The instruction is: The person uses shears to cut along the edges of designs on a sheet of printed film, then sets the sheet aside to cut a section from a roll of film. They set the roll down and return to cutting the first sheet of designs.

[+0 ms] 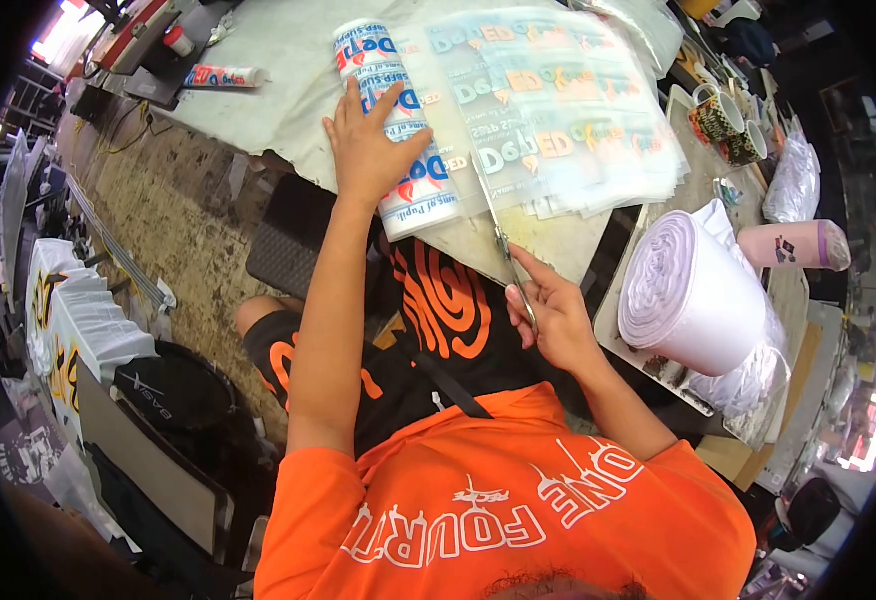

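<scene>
A roll of printed film point(423, 205) lies along the left of the table, with blue and red lettering. My left hand point(373, 145) rests on it, fingers spread, pressing the film. Flat printed translucent sheets point(558, 110) lie to the right of the roll in a layered stack. My right hand point(553, 305) is closed around the handles of a pair of scissors point(501, 240) at the table's front edge. The long blades point away from me, over the film between the roll and the stacked sheets. Whether the blade tips are apart is too small to tell.
A thick white roll point(693, 295) stands on the right side surface, beside a pink cylinder point(793, 245) and a plastic-wrapped bundle point(793, 180). Two patterned mugs point(718, 118) are behind. A small printed tube point(226, 76) lies on the table point(288, 110) at back left.
</scene>
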A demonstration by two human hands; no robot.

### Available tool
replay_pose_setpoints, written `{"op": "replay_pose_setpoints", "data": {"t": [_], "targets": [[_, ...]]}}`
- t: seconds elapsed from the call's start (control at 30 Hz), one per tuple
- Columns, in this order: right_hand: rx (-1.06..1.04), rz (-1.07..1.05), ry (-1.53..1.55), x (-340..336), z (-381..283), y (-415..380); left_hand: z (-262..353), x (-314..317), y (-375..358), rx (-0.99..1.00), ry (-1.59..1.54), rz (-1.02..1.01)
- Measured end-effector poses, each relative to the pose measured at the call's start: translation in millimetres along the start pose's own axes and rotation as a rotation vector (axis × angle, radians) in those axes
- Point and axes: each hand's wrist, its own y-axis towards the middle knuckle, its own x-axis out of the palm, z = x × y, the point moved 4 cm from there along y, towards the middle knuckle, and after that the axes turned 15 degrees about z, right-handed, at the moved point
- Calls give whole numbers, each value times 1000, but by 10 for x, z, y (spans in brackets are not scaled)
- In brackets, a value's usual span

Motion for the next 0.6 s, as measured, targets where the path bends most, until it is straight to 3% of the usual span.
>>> {"op": "replay_pose_setpoints", "data": {"t": [0.6], "targets": [[11,26,3,159,-164,246,11,-10,6,-8,-24,-23]]}}
